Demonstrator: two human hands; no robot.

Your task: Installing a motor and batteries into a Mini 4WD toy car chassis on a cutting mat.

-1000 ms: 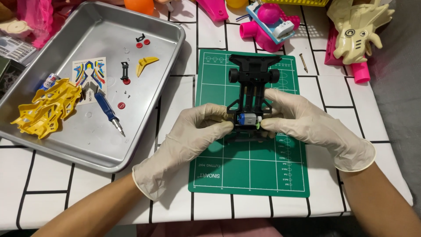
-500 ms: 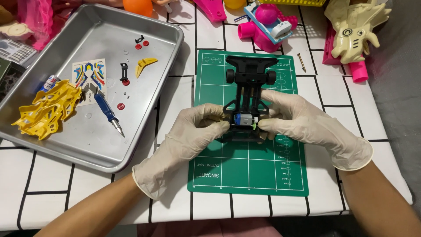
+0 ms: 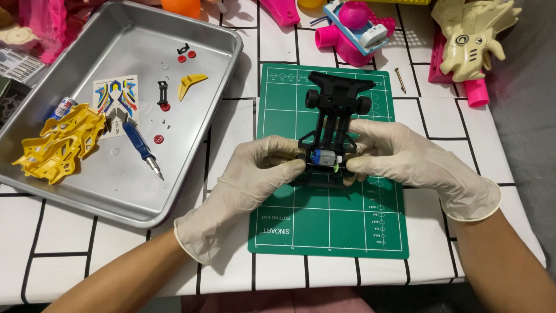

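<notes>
**Both gloved hands grip a toy car chassis over the green mat**

While the black chassis (image 3: 333, 124) lies on the green cutting mat (image 3: 330, 226), the left hand (image 3: 255, 179) pinches its near end from nine o'clock, fingers closed beside the small silver motor (image 3: 322, 159). From three o'clock the right hand (image 3: 405, 162) clamps the opposite side, fingers curled. Toward ten o'clock, a metal tray (image 3: 197, 168) holds a blue screwdriver (image 3: 141, 148) and yellow body shell (image 3: 58, 142).
</notes>
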